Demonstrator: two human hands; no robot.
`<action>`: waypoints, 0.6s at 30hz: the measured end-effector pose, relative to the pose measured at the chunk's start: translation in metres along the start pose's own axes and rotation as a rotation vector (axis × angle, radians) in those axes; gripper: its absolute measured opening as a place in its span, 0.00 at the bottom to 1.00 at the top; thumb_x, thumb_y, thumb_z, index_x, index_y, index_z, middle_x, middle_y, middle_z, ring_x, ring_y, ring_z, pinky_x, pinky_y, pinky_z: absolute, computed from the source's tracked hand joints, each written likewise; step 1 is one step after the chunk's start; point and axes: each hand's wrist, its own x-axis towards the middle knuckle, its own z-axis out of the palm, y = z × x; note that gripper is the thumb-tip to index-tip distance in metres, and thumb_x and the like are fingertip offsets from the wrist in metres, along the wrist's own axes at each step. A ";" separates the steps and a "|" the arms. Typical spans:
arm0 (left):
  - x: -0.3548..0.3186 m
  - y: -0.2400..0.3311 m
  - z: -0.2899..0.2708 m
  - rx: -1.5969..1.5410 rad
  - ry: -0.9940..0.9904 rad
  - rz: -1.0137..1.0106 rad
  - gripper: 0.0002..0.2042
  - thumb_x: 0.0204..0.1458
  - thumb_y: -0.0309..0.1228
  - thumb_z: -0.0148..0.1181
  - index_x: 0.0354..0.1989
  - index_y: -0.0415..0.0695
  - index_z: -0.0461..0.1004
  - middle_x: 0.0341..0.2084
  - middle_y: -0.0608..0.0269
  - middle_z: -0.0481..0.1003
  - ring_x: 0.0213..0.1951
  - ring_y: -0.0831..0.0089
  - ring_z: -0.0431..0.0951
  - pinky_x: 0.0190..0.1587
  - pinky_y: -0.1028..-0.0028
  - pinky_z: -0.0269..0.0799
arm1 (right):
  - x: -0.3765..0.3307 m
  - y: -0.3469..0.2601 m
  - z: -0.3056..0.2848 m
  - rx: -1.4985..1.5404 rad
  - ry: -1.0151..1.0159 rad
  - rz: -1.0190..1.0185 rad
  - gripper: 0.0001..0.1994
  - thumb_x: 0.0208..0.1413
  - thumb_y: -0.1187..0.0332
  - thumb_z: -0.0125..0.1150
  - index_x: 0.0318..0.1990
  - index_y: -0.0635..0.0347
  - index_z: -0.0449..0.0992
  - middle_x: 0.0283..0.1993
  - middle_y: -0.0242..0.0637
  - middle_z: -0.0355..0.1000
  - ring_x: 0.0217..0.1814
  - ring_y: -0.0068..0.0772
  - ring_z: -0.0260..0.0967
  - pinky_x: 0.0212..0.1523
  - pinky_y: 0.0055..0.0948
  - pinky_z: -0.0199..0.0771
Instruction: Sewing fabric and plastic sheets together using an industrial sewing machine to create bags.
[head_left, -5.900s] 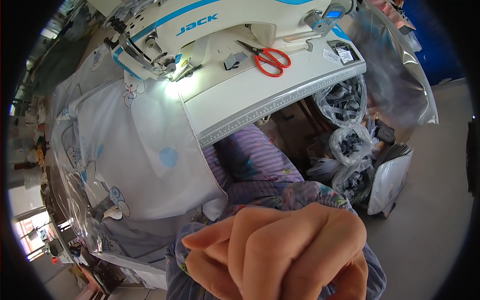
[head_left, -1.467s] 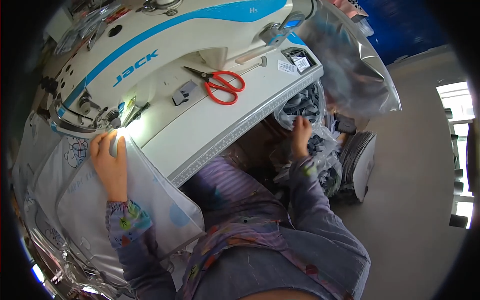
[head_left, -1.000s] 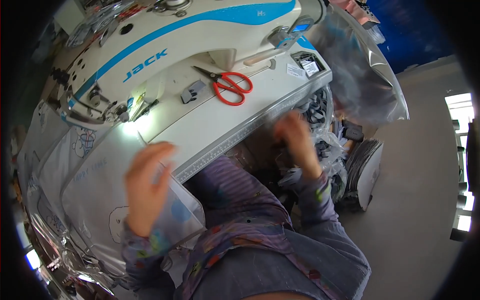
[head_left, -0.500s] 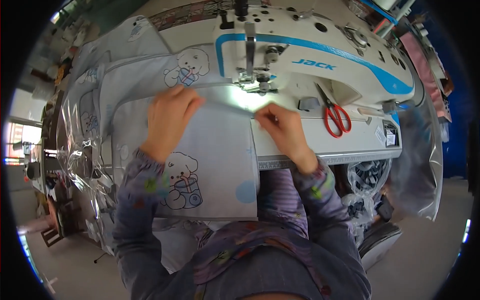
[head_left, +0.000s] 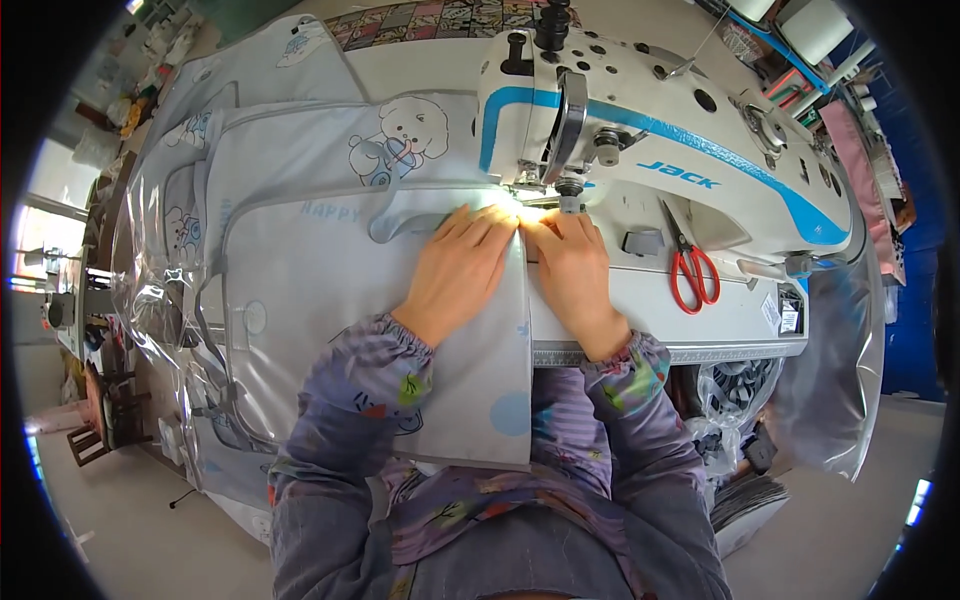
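Note:
At the lit needle area of a white and blue sewing machine (head_left: 670, 140), both my hands meet with their fingertips close together. My left hand (head_left: 460, 265) lies over the top edge of a pale grey fabric panel (head_left: 380, 270), fingers drawn together on a narrow grey fabric strip (head_left: 385, 222). The strip's loose end loops out left of that hand across the panel. My right hand (head_left: 578, 272) is closed at the panel's upper right corner, beside the presser foot (head_left: 568, 188), pinching the strip's end there. Glare partly hides the fingertips.
Red-handled scissors (head_left: 692, 270) and a small grey block (head_left: 642, 242) lie on the machine bed, right of my right hand. More grey panels with dog prints (head_left: 300, 140) are piled at the left. Clear plastic sheeting (head_left: 150, 310) hangs at the left edge. Thread cones (head_left: 815, 30) stand at far right.
Both hands have come together at the needle; before, they were apart with the strip stretched between them. My left hand moved right and down, and the strip's loose end now lies looped on the panel.

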 end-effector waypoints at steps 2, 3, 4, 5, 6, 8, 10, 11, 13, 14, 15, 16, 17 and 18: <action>-0.001 -0.001 -0.001 0.027 -0.015 0.033 0.13 0.57 0.27 0.56 0.50 0.41 0.73 0.51 0.55 0.75 0.55 0.59 0.75 0.66 0.58 0.65 | 0.001 0.000 0.001 0.037 0.012 0.069 0.13 0.50 0.77 0.62 0.43 0.54 0.83 0.37 0.34 0.72 0.42 0.43 0.69 0.42 0.39 0.70; -0.002 -0.001 -0.001 0.029 -0.014 0.026 0.13 0.57 0.27 0.56 0.50 0.41 0.73 0.51 0.55 0.75 0.55 0.59 0.75 0.66 0.58 0.65 | 0.001 0.000 0.002 0.039 0.013 0.065 0.13 0.50 0.77 0.62 0.43 0.54 0.83 0.37 0.34 0.72 0.42 0.43 0.69 0.42 0.39 0.70; -0.001 -0.001 -0.002 0.023 -0.030 0.020 0.13 0.57 0.27 0.56 0.51 0.41 0.74 0.52 0.55 0.75 0.56 0.59 0.75 0.67 0.56 0.64 | 0.002 0.000 0.002 0.047 -0.004 0.072 0.13 0.52 0.77 0.61 0.44 0.54 0.83 0.38 0.35 0.73 0.42 0.44 0.69 0.42 0.40 0.70; -0.001 -0.001 -0.003 0.014 -0.047 0.014 0.14 0.57 0.27 0.56 0.51 0.41 0.74 0.52 0.55 0.75 0.56 0.60 0.74 0.67 0.54 0.62 | 0.002 0.000 0.002 0.062 -0.018 0.090 0.13 0.53 0.78 0.60 0.44 0.54 0.82 0.39 0.36 0.73 0.43 0.44 0.69 0.42 0.41 0.69; -0.001 -0.001 -0.003 0.016 -0.049 0.013 0.14 0.57 0.27 0.56 0.51 0.41 0.74 0.52 0.55 0.75 0.56 0.60 0.74 0.67 0.54 0.62 | 0.003 0.000 0.002 0.057 -0.023 0.083 0.13 0.53 0.78 0.60 0.44 0.54 0.82 0.39 0.36 0.73 0.43 0.44 0.69 0.42 0.41 0.69; 0.000 0.000 -0.003 0.037 -0.068 -0.016 0.14 0.57 0.28 0.56 0.51 0.42 0.74 0.53 0.57 0.74 0.59 0.61 0.73 0.67 0.51 0.60 | 0.006 0.002 0.002 0.037 -0.051 0.095 0.12 0.54 0.76 0.60 0.45 0.54 0.82 0.37 0.39 0.74 0.40 0.45 0.70 0.41 0.42 0.68; -0.001 0.002 -0.003 0.020 -0.055 -0.033 0.13 0.58 0.29 0.56 0.51 0.43 0.74 0.54 0.57 0.74 0.59 0.61 0.72 0.67 0.50 0.60 | 0.010 0.004 0.003 0.069 -0.133 0.148 0.12 0.55 0.74 0.59 0.46 0.54 0.82 0.35 0.40 0.74 0.38 0.46 0.71 0.42 0.43 0.68; 0.000 0.002 -0.003 0.012 -0.041 -0.035 0.13 0.58 0.29 0.56 0.51 0.43 0.73 0.54 0.58 0.74 0.59 0.61 0.72 0.67 0.49 0.60 | 0.011 0.004 0.003 0.097 -0.190 0.198 0.12 0.55 0.73 0.59 0.47 0.53 0.82 0.33 0.42 0.75 0.35 0.46 0.71 0.42 0.44 0.67; 0.000 0.003 -0.003 0.008 -0.053 -0.057 0.13 0.58 0.29 0.56 0.52 0.43 0.73 0.54 0.57 0.74 0.59 0.61 0.72 0.67 0.50 0.60 | 0.014 0.004 0.003 0.077 -0.230 0.220 0.12 0.56 0.72 0.59 0.46 0.54 0.82 0.32 0.43 0.75 0.33 0.47 0.71 0.42 0.44 0.67; 0.001 0.003 -0.003 0.007 -0.065 -0.066 0.13 0.59 0.30 0.55 0.52 0.43 0.73 0.54 0.57 0.74 0.60 0.61 0.71 0.67 0.50 0.60 | 0.014 0.003 0.004 0.048 -0.221 0.226 0.11 0.56 0.70 0.59 0.46 0.54 0.82 0.30 0.44 0.75 0.32 0.48 0.71 0.42 0.44 0.67; 0.002 0.003 -0.002 0.007 -0.064 -0.069 0.13 0.59 0.30 0.55 0.52 0.43 0.73 0.54 0.57 0.74 0.60 0.61 0.71 0.67 0.50 0.60 | 0.014 0.002 0.004 0.053 -0.251 0.236 0.11 0.56 0.70 0.59 0.46 0.54 0.82 0.30 0.44 0.75 0.32 0.48 0.71 0.42 0.44 0.67; 0.003 0.002 -0.001 0.003 -0.065 -0.068 0.14 0.59 0.30 0.55 0.52 0.43 0.73 0.54 0.57 0.74 0.60 0.60 0.71 0.67 0.50 0.60 | 0.014 0.000 0.004 0.028 -0.169 0.195 0.11 0.56 0.70 0.59 0.44 0.54 0.82 0.30 0.44 0.75 0.32 0.48 0.72 0.41 0.44 0.68; 0.004 0.001 0.000 -0.006 -0.060 -0.065 0.14 0.59 0.30 0.55 0.52 0.43 0.73 0.54 0.57 0.74 0.60 0.60 0.71 0.67 0.50 0.60 | 0.012 -0.001 0.004 0.003 -0.090 0.153 0.10 0.55 0.70 0.60 0.43 0.55 0.83 0.30 0.44 0.74 0.33 0.48 0.72 0.41 0.43 0.68; 0.005 0.000 0.002 -0.008 -0.063 -0.075 0.14 0.59 0.30 0.55 0.52 0.43 0.73 0.54 0.57 0.74 0.60 0.60 0.71 0.67 0.50 0.60 | 0.011 -0.002 0.003 0.001 -0.096 0.149 0.10 0.55 0.70 0.60 0.43 0.55 0.83 0.30 0.44 0.74 0.33 0.48 0.72 0.41 0.43 0.68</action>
